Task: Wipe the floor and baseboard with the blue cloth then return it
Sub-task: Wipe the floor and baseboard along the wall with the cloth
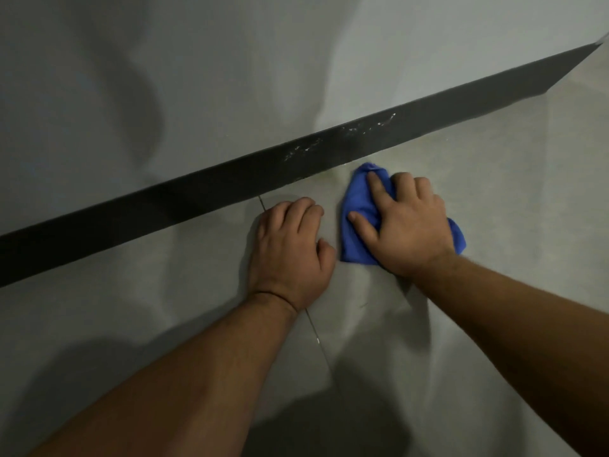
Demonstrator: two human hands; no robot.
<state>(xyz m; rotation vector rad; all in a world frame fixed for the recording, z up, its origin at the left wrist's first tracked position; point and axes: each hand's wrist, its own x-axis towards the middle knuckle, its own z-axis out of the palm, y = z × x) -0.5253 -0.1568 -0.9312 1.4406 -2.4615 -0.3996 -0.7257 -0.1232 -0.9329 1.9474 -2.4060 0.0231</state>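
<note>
The blue cloth (357, 206) lies bunched on the grey tiled floor (494, 179), its far tip close to the dark baseboard (197, 189). My right hand (405, 222) presses down on the cloth with fingers spread over it, covering most of it. My left hand (290, 249) rests on the bare floor just left of the cloth, fingers curled under, holding nothing. White smears mark the baseboard above the cloth.
A grey wall (230, 77) rises behind the baseboard. A tile joint (318, 341) runs from the baseboard toward me under my left wrist. Shadows of my body fall over the near floor.
</note>
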